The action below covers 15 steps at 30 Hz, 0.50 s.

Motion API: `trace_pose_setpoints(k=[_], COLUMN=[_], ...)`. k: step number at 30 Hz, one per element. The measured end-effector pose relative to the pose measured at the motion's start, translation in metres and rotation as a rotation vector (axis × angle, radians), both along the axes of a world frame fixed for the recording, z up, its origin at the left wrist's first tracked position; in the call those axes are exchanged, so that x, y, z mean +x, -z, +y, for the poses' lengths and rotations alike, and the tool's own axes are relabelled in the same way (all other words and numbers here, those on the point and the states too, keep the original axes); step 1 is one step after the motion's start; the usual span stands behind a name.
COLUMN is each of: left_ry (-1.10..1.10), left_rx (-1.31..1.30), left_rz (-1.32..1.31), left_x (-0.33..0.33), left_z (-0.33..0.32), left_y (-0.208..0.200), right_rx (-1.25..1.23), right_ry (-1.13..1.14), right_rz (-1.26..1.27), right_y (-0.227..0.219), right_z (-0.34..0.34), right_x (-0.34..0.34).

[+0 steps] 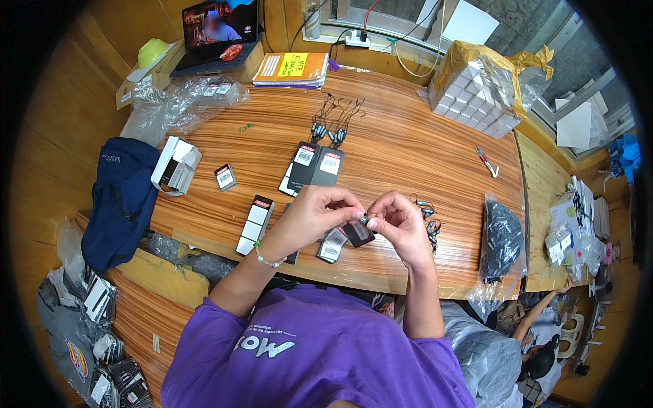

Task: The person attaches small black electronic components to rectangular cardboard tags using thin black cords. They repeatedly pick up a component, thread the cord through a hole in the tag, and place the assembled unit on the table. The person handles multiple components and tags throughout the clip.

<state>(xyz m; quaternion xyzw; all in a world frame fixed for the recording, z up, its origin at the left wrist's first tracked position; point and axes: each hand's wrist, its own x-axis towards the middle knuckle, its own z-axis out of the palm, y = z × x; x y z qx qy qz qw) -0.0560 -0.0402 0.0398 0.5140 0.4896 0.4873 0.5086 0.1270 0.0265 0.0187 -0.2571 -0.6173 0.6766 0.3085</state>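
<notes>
Near the front middle of the table, both hands meet fingertip to fingertip. My left hand (332, 209) and my right hand (401, 224) pinch the small dark end piece of a tag string (364, 220); the string itself is mostly hidden by the fingers. Just below hangs a black hang tag (360, 234), tilted, close to the right fingertips. Under the hands lies a stack of tags (331, 245) with pale faces. Several black tags with white labels (315, 168) rest beyond the left hand, and a black-and-white tag strip (256, 224) lies beside the left forearm.
Bundles of black strings (335, 129) lie past the tags, more strings (430, 224) right of my right hand. A small white box (177, 166) stands left; a wrapped stack of white boxes (473, 95) back right. A black bagged bundle (502, 238) sits right, a laptop (221, 34) at back.
</notes>
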Motion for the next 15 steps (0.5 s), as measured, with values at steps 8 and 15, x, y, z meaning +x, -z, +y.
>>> trace_pose_setpoints(k=[8,15], left_ry=[-0.023,-0.13], left_rx=[-0.012,0.151], left_rz=[-0.034,0.108], left_x=[0.003,0.011], left_z=[-0.001,0.004], left_y=[-0.001,0.002], right_rx=[-0.017,-0.049], right_ry=[0.0,0.018], right_rz=[-0.027,-0.013], right_y=[0.001,-0.004], right_z=[0.0,0.004], right_x=[0.0,0.004])
